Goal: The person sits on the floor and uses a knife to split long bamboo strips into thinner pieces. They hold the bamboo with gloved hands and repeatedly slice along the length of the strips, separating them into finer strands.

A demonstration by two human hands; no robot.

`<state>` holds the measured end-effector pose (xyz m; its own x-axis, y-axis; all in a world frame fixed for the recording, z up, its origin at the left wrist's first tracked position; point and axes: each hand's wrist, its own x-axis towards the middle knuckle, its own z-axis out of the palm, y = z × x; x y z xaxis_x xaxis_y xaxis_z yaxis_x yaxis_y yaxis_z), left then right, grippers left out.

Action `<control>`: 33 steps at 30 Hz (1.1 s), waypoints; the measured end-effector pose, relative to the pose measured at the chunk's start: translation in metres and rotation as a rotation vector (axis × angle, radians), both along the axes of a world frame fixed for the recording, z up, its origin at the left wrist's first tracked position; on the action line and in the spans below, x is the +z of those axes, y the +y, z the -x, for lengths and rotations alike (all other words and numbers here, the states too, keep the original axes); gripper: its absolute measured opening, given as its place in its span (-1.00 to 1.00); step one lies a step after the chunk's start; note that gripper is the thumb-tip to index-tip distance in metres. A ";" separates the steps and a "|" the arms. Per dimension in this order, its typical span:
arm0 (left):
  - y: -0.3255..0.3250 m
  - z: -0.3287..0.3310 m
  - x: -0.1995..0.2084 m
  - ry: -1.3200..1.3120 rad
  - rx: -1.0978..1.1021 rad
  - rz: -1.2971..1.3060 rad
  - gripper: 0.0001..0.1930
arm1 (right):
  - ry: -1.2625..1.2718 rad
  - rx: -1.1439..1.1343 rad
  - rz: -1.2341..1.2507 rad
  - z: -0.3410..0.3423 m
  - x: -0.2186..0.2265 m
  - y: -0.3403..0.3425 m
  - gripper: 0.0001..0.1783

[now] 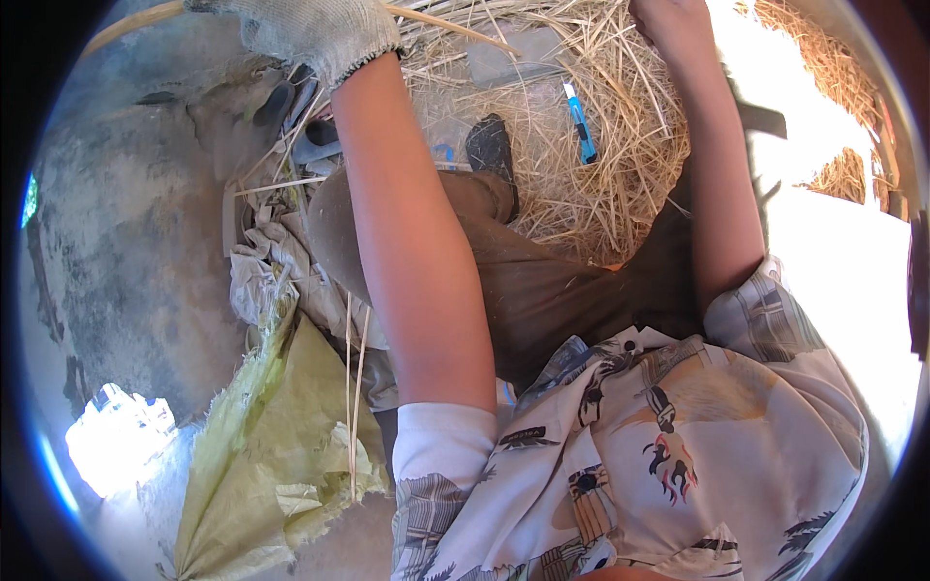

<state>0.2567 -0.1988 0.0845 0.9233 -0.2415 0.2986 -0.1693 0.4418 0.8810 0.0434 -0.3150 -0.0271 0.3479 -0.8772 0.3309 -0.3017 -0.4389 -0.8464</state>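
My left hand, in a pale knitted glove, is up at the top edge. It is closed around a long tan cane strip, whose ends stick out on both sides of the glove. The tip on the right side hangs over a flat grey block. My right hand, bare, is cut off by the top edge at the right. Its fingers are curled in, and whatever they hold is out of sight. Between my arms, a blue utility knife with its blade out lies on loose straw.
My foot in a dark sock rests beside the straw. Left of my leg are grey footwear, crumpled cloth and a torn yellow-green sack. A stained wall rises at the left. More straw lies at the far right.
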 end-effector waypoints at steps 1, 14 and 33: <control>0.009 -0.001 0.009 -0.013 0.022 -0.006 -0.17 | -0.279 0.003 -0.134 -0.017 -0.016 0.010 -0.70; 0.000 0.004 -0.006 0.046 -0.077 0.136 -0.36 | -0.139 0.157 -0.610 -0.019 0.000 0.025 -0.68; 0.011 0.012 -0.002 0.053 -0.368 0.175 -0.43 | -0.569 0.028 -0.447 -0.023 -0.013 0.026 -0.65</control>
<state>0.2442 -0.1875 0.0821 0.8001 -0.5081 0.3189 0.0716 0.6087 0.7901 0.0666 -0.2890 -0.0399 0.2528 -0.9642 0.0797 0.2455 -0.0157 -0.9693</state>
